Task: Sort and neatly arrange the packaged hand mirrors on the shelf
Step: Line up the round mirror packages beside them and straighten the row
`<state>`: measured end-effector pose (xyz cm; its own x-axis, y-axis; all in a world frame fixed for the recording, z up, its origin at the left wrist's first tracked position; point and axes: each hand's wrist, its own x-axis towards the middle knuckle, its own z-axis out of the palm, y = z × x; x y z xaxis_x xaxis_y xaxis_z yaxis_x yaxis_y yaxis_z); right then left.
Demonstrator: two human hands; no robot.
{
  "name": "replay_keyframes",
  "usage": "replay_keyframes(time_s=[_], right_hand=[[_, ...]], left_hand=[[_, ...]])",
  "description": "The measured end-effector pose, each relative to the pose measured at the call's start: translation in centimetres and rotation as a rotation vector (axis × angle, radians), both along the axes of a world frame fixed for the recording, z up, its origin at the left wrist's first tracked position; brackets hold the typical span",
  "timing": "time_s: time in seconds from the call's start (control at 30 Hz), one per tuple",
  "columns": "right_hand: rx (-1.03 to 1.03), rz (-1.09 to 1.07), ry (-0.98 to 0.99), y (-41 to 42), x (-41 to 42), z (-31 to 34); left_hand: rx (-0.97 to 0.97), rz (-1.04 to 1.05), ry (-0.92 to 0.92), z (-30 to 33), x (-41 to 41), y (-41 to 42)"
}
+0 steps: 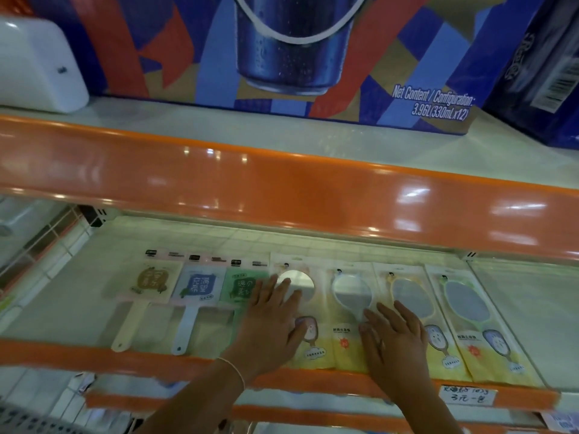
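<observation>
Seven mirrors (347,311) lie in one row on the shelf (200,360), nearly sorted. Left hand (271,321) and right hand (393,335) press flat, fingers straight, gripping nothing; only squaring seems left.

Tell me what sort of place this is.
Most likely a retail shop aisle. Packaged hand mirrors lie in a row on an orange-edged shelf, a handwritten price tag is fixed to the shelf front, and a drinks carton marked 330mL x12 sits on the tier above.
</observation>
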<state>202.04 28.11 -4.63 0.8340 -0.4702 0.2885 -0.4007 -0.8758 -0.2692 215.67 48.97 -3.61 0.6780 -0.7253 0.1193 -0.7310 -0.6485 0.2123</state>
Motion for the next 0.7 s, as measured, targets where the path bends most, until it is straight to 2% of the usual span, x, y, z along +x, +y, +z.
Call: replay_keyframes(time_s=[0.1,0.2,0.37,0.7], right_hand=[[0.046,0.027,-0.101,2.8,1.3,0.1],[0.118,0.099,-0.081,5.9,2.9,-0.3],[0.117,0.144,0.036,7.9,4.0,-1.0],[0.08,0.149,0.066,8.3,3.7,-0.6]], left_hand=[[-0.059,0.086,-0.037,-0.2,1.6,2.6],[-0.091,0.172,-0.006,-0.4,3.3,5.2],[-0.053,0.161,-0.006,-1.2,4.1,6.9],[-0.011,0.157,-0.017,-1.1,3.9,6.9]])
